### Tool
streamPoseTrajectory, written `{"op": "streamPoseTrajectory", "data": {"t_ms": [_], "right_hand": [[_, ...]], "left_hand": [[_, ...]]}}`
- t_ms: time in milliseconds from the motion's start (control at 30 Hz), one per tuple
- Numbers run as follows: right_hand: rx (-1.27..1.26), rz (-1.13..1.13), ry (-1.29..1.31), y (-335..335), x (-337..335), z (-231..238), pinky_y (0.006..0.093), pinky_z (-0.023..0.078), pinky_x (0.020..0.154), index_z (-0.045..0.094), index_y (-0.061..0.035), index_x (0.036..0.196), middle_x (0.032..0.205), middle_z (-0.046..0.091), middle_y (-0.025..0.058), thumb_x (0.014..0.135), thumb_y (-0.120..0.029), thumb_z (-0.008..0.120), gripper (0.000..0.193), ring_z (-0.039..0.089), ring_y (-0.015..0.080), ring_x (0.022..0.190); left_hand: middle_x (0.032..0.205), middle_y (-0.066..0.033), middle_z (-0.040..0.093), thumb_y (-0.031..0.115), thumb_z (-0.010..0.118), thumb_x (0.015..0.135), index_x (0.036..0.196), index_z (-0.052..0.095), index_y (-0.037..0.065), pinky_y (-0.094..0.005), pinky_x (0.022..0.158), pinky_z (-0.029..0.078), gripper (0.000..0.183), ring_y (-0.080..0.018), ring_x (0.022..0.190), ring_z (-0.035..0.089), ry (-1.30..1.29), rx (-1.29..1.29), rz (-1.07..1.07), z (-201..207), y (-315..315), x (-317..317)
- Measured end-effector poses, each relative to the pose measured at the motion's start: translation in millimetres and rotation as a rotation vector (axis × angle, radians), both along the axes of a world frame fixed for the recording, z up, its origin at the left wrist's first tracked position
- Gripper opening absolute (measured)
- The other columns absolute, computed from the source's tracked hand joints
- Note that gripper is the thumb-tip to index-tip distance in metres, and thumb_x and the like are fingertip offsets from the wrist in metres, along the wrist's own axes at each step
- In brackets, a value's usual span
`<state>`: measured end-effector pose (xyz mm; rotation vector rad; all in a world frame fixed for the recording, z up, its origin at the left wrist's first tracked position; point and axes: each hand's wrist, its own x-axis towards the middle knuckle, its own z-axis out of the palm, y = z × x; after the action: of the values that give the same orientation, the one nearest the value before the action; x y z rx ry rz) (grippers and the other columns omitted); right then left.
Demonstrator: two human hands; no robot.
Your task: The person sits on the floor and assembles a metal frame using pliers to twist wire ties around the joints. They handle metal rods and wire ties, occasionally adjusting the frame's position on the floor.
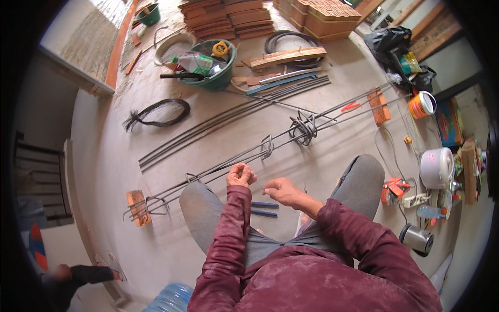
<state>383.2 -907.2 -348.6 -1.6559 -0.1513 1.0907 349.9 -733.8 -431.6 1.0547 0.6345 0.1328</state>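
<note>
My left hand [240, 175] is closed in a pinch just in front of the long steel rods [228, 164]. To its right and a little nearer, my right hand [283, 191] pinches too. A thin wire seems to run between their fingertips, faint and partly hidden. Bent steel stirrups [267, 147] hang on the rods, with a bunch of stirrups [303, 128] farther right. The rods rest on a left brick [138, 208] and a right brick [379, 105]. Below my hands, between my legs, lies a tool with blue handles [264, 209], its head hidden.
Beyond the rods lie more steel bars [234, 122] and a coil of dark wire [165, 113]. A green bucket [221, 78] of tools stands behind them. At right are a white tub [423, 104], cables and a metal container [417, 239]. Another person [78, 275] is at lower left.
</note>
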Motion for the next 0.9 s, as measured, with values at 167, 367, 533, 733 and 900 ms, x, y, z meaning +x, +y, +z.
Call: {"op": "streamPoseTrajectory", "data": {"t_ms": [167, 367, 533, 733, 900], "right_hand": [[-0.127, -0.433, -0.429, -6, -2, -36, 0.0336, 0.043, 0.057, 0.065, -0.003, 0.087, 0.065, 0.058, 0.0068, 0.086, -0.022, 0.052, 0.023, 0.053, 0.0168, 0.06], [-0.532, -0.602, -0.291, -19, 69, -42, 0.0327, 0.05, 0.072, 0.068, -0.005, 0.095, 0.09, 0.068, 0.0103, 0.079, -0.029, 0.066, 0.029, 0.064, 0.0185, 0.08], [-0.609, -0.428, -0.49, 15, 69, -85, 0.0353, 0.05, 0.075, 0.069, -0.0032, 0.091, 0.091, 0.068, 0.0154, 0.075, -0.038, 0.068, 0.038, 0.065, 0.0271, 0.084], [-0.558, -0.516, -0.629, 32, 53, -107, 0.0388, 0.048, 0.065, 0.067, -0.0035, 0.088, 0.068, 0.063, 0.014, 0.073, -0.044, 0.07, 0.043, 0.063, 0.0277, 0.068], [-0.509, -0.349, -0.748, 25, 61, -107, 0.0444, 0.049, 0.072, 0.064, -0.0049, 0.094, 0.085, 0.065, 0.0192, 0.078, -0.03, 0.065, 0.03, 0.063, 0.0372, 0.082]], "left_hand": [[0.083, -0.004, 0.064, 0.018, 0.074, 0.075, 0.096, 0.06, 0.006, -0.0329, 0.077, 0.05, 0.028, -0.0158, 0.079, 0.061, -0.134, 0.457, -0.389, -9, 34, 40], [0.109, -0.0094, 0.065, 0.03, 0.069, 0.079, 0.11, 0.065, 0.015, -0.0397, 0.093, 0.044, 0.034, -0.0276, 0.107, 0.057, 0.41, 1.149, -0.762, -12, 7, 88], [0.105, -0.0089, 0.067, 0.024, 0.062, 0.084, 0.105, 0.068, 0.02, -0.0397, 0.091, 0.046, 0.022, -0.0269, 0.106, 0.06, 0.43, 1.138, -0.83, -17, -8, 92], [0.095, -0.0088, 0.07, 0.019, 0.058, 0.086, 0.109, 0.066, 0.011, -0.0327, 0.083, 0.049, 0.026, -0.021, 0.091, 0.066, 0.281, 0.916, -0.774, -65, 9, 87], [0.09, -0.0086, 0.071, 0.03, 0.061, 0.087, 0.103, 0.068, 0.008, -0.0323, 0.078, 0.049, 0.028, -0.0192, 0.085, 0.066, 0.295, 0.831, -0.738, -56, 2, 91]]}}
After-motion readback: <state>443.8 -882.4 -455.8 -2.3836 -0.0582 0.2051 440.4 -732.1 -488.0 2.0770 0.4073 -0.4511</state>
